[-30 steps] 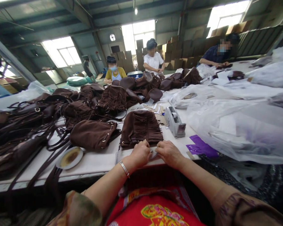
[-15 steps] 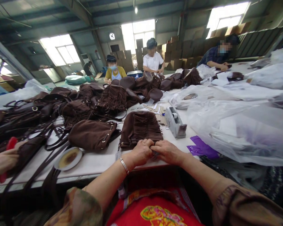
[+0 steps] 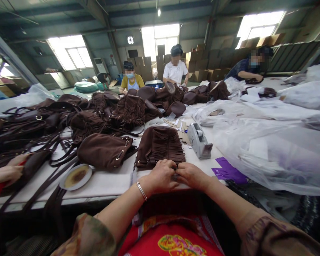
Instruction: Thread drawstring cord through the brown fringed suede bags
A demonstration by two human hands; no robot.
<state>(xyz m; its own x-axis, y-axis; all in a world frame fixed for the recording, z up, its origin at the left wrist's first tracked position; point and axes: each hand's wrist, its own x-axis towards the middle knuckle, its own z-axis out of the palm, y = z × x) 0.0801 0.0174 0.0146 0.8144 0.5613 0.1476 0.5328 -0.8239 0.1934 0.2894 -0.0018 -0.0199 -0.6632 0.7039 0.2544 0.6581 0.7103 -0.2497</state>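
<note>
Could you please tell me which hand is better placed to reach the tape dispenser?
Probably the right hand: the tape dispenser stands just beyond it, right of the fringed bag, while the left hand is farther off.

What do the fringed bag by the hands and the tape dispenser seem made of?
Fringed bag: probably suede or an imitation, by its matte, soft-looking brown surface. Tape dispenser: likely hard plastic, possibly painted metal; its grey sides look smooth and rigid.

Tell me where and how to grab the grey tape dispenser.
Probably best across the long sides of the grey tape dispenser, from above with the right hand, which is nearer: its body is narrow and stands upright. Avoid the open top, where a white hub shows.
</note>
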